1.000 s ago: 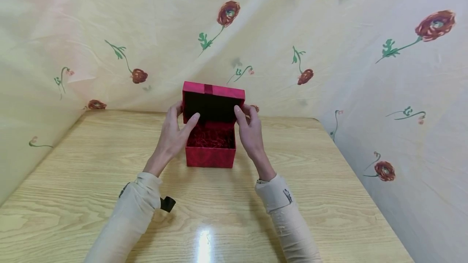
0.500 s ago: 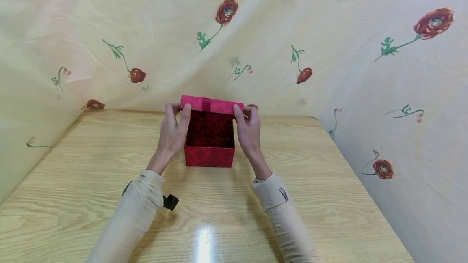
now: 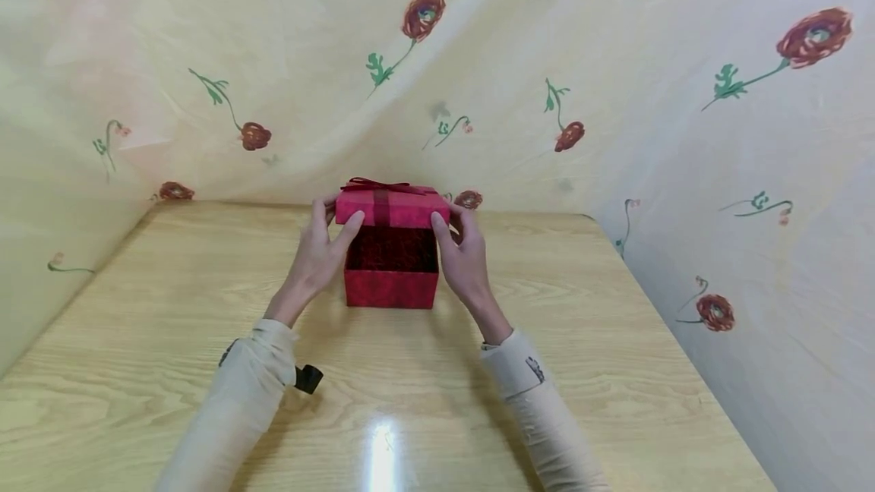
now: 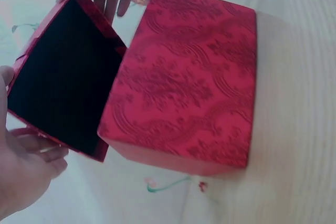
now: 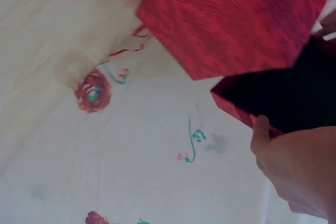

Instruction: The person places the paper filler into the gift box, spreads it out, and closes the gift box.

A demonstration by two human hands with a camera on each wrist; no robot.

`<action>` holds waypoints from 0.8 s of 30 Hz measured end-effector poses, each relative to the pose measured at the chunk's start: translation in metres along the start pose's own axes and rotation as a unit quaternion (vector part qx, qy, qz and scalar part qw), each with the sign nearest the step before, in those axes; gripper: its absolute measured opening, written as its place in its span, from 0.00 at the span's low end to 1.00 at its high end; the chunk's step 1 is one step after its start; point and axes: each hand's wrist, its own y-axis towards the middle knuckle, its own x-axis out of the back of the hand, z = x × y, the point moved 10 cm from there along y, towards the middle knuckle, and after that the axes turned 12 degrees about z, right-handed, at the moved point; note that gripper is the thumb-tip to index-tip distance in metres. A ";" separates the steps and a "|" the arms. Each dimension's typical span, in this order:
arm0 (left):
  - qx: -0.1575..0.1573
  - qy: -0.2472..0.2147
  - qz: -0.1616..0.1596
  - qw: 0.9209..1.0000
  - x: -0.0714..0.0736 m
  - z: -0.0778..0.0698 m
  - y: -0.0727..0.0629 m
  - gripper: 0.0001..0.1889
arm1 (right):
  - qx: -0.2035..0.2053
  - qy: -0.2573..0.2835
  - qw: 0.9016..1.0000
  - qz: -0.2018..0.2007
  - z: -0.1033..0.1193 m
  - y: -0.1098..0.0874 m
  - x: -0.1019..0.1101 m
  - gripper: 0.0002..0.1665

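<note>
A red patterned box [image 3: 390, 289] stands on the table, its dark red inside partly in sight. Over its back part, tilted, is the matching lid [image 3: 413, 209], which has a dark red ribbon bow [image 3: 383, 187] on top. My left hand [image 3: 317, 249] grips the lid's left end, thumb on the front side and fingers behind. At the right end my right hand [image 3: 465, 257] holds it the same way. The left wrist view shows the lid's black inside [image 4: 63, 77] beside the box's patterned wall [image 4: 184, 82]. In the right wrist view, my thumb [image 5: 261, 127] presses the lid's edge.
The light wooden table [image 3: 581, 370] extends around the box. A flowered cloth [image 3: 307, 82] hangs close behind the table's back edge and along both sides. A small black piece [image 3: 309, 379] sticks out at the left cuff.
Both hands have tipped the lid forward and down over the back of the box. Its black inside faced the head camera earlier; now its front side and bow show.
</note>
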 end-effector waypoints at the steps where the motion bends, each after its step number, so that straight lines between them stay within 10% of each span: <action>1: 0.001 0.004 0.010 1.000 -0.001 0.002 -0.001 0.33 | 0.005 -0.009 1.000 0.002 -0.001 -0.001 -0.001 0.24; 13: 0.038 0.041 0.107 0.993 -0.009 0.024 -0.014 0.35 | 0.011 -0.049 0.997 0.054 0.005 -0.022 -0.012 0.23; 24: 0.045 0.037 0.130 0.990 -0.016 0.038 -0.020 0.35 | 0.012 -0.071 0.993 0.089 0.012 -0.034 -0.016 0.27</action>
